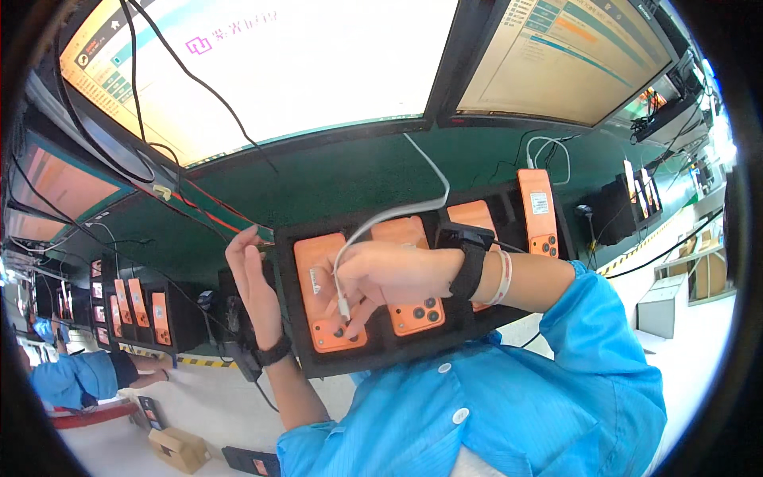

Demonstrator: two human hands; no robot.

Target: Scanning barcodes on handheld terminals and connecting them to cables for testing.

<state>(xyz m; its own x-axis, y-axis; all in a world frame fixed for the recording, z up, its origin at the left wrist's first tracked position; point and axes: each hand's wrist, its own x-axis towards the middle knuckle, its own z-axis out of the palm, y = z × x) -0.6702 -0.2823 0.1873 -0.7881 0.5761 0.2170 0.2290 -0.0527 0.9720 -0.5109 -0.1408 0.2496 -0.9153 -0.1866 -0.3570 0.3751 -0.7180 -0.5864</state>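
Observation:
A white charging cable (409,207) runs down from the far side of the bench into my right hand (393,274). That hand is closed on the cable, with the plug end hanging below the fingers, over the leftmost orange phone (319,248). Whether the plug touches the phone I cannot tell. A second orange phone (405,322) and a third one (470,213) lie partly hidden under my right hand and wrist. All three rest in a black foam tray (338,367). At the tray's left side, my left hand (256,290) is open, fingers stretched upward, holding nothing.
One more orange phone (539,205) stands at the tray's right end, with a white cable at its top. Large monitors (318,71) rise behind the green bench (318,187). Black and red cables hang at left. Another person's blue sleeve (75,378) shows far left.

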